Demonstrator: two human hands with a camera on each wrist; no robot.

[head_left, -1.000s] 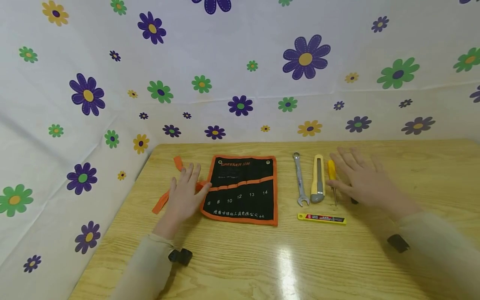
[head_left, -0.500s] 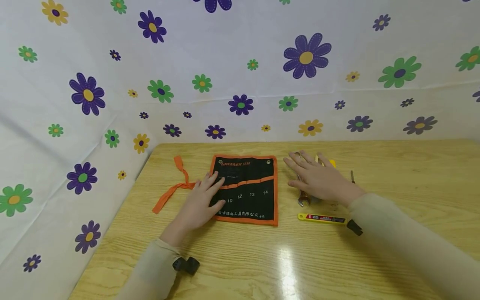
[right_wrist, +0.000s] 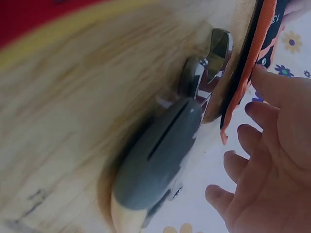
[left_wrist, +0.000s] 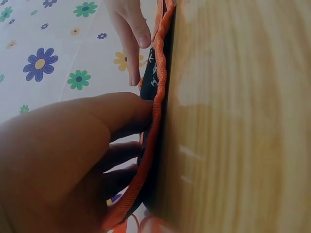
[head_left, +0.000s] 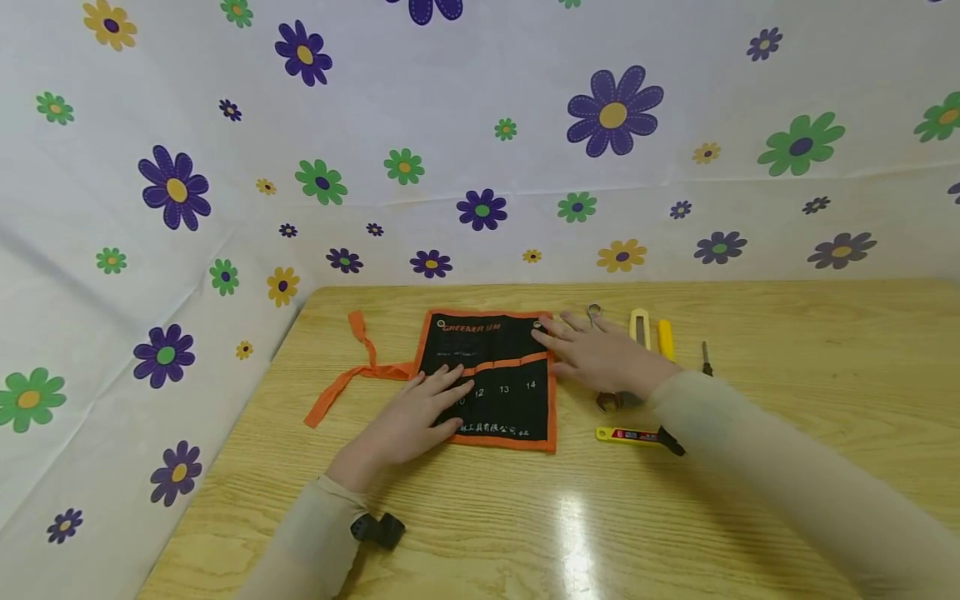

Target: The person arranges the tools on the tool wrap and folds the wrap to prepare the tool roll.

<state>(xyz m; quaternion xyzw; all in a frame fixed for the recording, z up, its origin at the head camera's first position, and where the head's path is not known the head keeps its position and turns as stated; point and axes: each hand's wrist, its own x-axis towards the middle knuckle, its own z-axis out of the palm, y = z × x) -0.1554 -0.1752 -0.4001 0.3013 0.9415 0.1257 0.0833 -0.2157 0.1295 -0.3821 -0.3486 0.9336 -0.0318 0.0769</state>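
Note:
A black tool pouch (head_left: 495,417) with orange trim and numbered pockets lies flat on the table. My left hand (head_left: 408,421) rests on its lower left part, fingers spread, covering some of the numbers. In the left wrist view the fingers (left_wrist: 129,114) lie on the cloth beside the orange edge. My right hand (head_left: 600,354) is at the pouch's upper right corner, its fingertips right at the orange border. Under that hand and wrist, partly hidden, are a wrench (right_wrist: 221,46) and a utility knife (right_wrist: 158,155) with a grey end.
Orange ties (head_left: 330,398) trail from the pouch's left side. To the right lie a yellow screwdriver handle (head_left: 665,339) and a thin dark shaft (head_left: 705,357). A yellow blade case (head_left: 626,435) lies nearer the front, partly behind the right wrist. A flowered cloth (head_left: 525,150) hangs behind the table.
My right hand has swept left from beside the screwdriver, over the knife and wrench, to the pouch's right edge. My left hand has shifted right from the ties onto the pouch.

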